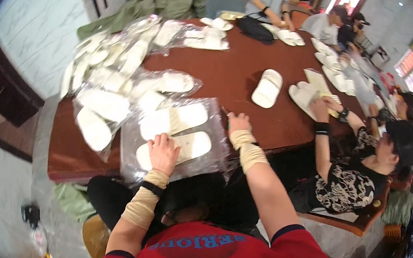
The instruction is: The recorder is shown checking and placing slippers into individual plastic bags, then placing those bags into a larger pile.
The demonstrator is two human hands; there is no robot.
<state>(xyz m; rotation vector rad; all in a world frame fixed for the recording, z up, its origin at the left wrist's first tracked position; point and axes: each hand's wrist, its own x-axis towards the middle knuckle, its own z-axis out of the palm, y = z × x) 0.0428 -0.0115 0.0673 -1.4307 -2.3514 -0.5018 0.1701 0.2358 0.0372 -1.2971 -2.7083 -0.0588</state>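
- Big reddish-brown wooden table (236, 74) is taking up the middle of a pale-walled room, with other people sitting round it from about 12 to 3 o'clock.
- A heap of olive-green clothing (155, 4) is lying past the far-left end of the table, around 11 o'clock.
- A pile of bagged white slippers (113, 72) is sitting on the left part of the table, at 10 o'clock from the hands.
- A person in a black patterned shirt (350, 185) is sitting at 3 o'clock, reaching onto the table toward a flat paper sheet.
- The clear plastic bag (179, 130) with a pair of white slippers inside is lying flat at the near table edge, right in front of the wearer.
- A loose white slipper (267, 87) is lying alone mid-table, at 1 o'clock from the bag.
- The left hand (163, 153) is pressing down on the bag's near edge, fingers spread flat over the lower slipper, not gripping.
- The right hand (239, 123) is sitting at the bag's right edge, fingers curled; can't tell if it's actually pinching the plastic.
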